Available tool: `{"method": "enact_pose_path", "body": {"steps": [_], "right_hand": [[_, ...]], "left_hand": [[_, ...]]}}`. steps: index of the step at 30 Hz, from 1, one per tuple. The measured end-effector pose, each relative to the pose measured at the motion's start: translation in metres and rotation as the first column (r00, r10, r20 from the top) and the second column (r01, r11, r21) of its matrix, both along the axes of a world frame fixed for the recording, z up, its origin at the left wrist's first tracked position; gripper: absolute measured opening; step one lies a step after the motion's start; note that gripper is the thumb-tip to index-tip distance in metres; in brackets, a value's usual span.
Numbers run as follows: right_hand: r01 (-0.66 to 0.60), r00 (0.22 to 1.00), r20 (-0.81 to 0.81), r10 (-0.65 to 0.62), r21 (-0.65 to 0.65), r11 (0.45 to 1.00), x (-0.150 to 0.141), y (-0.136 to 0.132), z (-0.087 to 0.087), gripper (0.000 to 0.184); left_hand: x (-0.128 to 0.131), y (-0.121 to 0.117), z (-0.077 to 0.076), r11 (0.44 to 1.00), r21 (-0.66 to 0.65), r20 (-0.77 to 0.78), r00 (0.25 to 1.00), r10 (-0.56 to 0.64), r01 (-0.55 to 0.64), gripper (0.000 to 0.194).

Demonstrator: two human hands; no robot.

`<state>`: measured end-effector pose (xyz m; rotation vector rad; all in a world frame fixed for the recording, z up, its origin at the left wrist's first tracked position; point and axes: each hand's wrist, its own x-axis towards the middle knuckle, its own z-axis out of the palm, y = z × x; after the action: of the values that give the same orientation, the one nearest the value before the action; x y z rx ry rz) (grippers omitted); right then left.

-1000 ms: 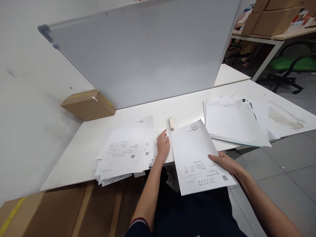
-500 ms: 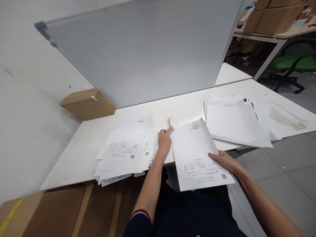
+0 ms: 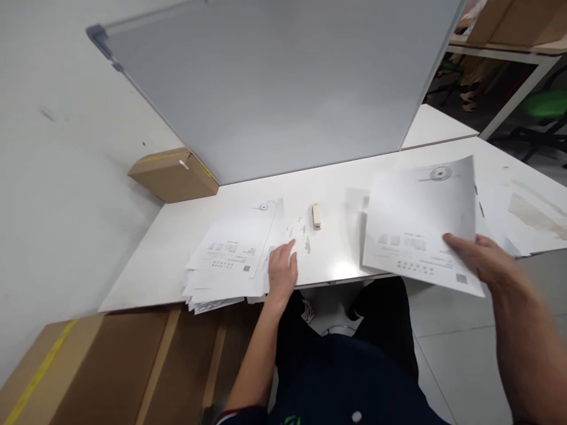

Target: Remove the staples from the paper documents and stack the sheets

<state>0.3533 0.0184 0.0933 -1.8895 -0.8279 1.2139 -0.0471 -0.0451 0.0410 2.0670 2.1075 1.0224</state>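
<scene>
My right hand grips the lower right edge of a printed paper sheet, thumb on top. The sheet bears a round stamp and a square code, and it is held over the papers at the right of the desk, largely covering them. My left hand has its fingers apart with nothing in them, beside the right edge of a loose stack of printed papers; whether it touches the stack I cannot tell. A small cream stapler lies on the desk beyond my left hand.
A whiteboard leans behind the white desk. At the back left sits a cardboard box. Larger cardboard boxes stand below the desk at left. Another table with a box is at the upper right.
My right hand has carried the sheet from the stapler to the right, over the other papers. My left hand has left the stapler and moved back toward the left stack.
</scene>
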Motion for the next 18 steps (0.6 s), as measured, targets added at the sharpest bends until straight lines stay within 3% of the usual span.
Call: {"method": "enact_pose_path", "body": {"steps": [3,6,7,9,11,13,16,18], "right_hand": [[0.025,0.998,0.063,-0.023,-0.027,0.999,0.03,0.031,0.003,0.032],[-0.012,0.93,0.365,0.037,-0.07,0.997,0.055,0.057,-0.001,0.049],[-0.01,0.856,0.515,0.041,-0.065,0.998,0.06,0.064,-0.003,0.056],[-0.01,0.637,0.771,-0.004,0.013,1.0,0.064,0.069,-0.007,0.068],[-0.047,0.487,0.87,-0.071,0.107,0.993,0.058,0.064,-0.009,0.071],[-0.106,0.494,0.866,-0.075,0.146,0.984,0.043,0.052,-0.01,0.065],[-0.204,0.606,0.796,0.01,0.144,0.968,0.013,0.028,-0.01,0.055],[-0.259,0.64,0.768,0.038,0.169,0.951,-0.006,0.014,-0.012,0.051]], "left_hand": [[-0.04,-0.026,0.007,0.981,-0.006,-0.104,0.976,0.191,-0.193,0.037],[-0.075,-0.046,0.011,0.931,-0.121,-0.221,0.924,0.312,-0.344,0.049],[-0.083,-0.051,0.011,0.915,-0.167,-0.249,0.913,0.322,-0.368,0.052],[-0.093,-0.057,0.011,0.897,-0.245,-0.285,0.912,0.296,-0.367,0.053],[-0.098,-0.06,0.011,0.903,-0.275,-0.296,0.922,0.248,-0.331,0.051],[-0.099,-0.059,0.011,0.921,-0.263,-0.297,0.933,0.205,-0.286,0.046],[-0.101,-0.055,0.012,0.951,-0.209,-0.311,0.938,0.155,-0.227,0.033],[-0.103,-0.052,0.013,0.964,-0.173,-0.305,0.942,0.141,-0.201,0.029]]}}
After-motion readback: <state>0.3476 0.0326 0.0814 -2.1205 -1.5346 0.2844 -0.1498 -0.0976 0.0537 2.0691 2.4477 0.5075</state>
